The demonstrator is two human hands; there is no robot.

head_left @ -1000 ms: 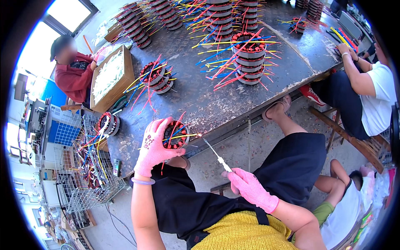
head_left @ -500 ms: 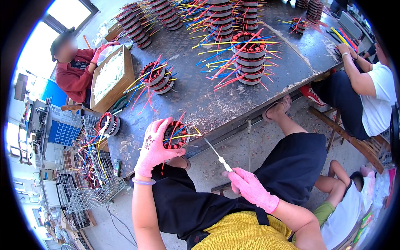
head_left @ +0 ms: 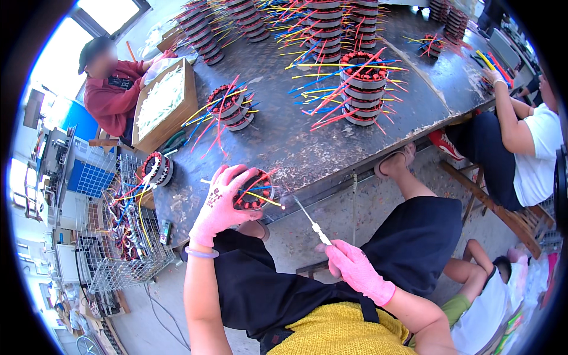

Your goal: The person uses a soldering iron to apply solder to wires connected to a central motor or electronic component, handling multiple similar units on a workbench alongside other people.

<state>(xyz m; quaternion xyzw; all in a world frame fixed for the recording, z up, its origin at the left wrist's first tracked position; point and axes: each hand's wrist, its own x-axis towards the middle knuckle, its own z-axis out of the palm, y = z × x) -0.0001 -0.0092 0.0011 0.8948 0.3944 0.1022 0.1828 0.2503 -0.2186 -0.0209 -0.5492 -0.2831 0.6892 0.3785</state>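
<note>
– Workshop bench point(head_left: 290, 151), dark and scuffed. What else in the head view?
– Stacked stators point(head_left: 364, 97) farther back, red, yellow and blue leads splayed; open cardboard box point(head_left: 171, 128) at the left edge.
– Left hand point(head_left: 214, 207)?
– Gloved, thumb and fingers curled round a wound stator point(head_left: 251, 200) near the bench's front edge.
– Right hand point(head_left: 355, 269)?
– Gloved, closed round the white handle of a slim-shafted tool point(head_left: 318, 229); exact finger placement not clear.
– Key relation?
– Stator up and left of the right hand; tool's long axis slanting from fist toward stator. Tip just beside the free end of a yellow lead point(head_left: 267, 199), apparently not touching. Glowing spot point(head_left: 283, 207) at the lead's end; source uncertain.
– Nearer hand?
– Left, in contact with the stator; right well apart, bridging most of the gap by tool only.
</note>
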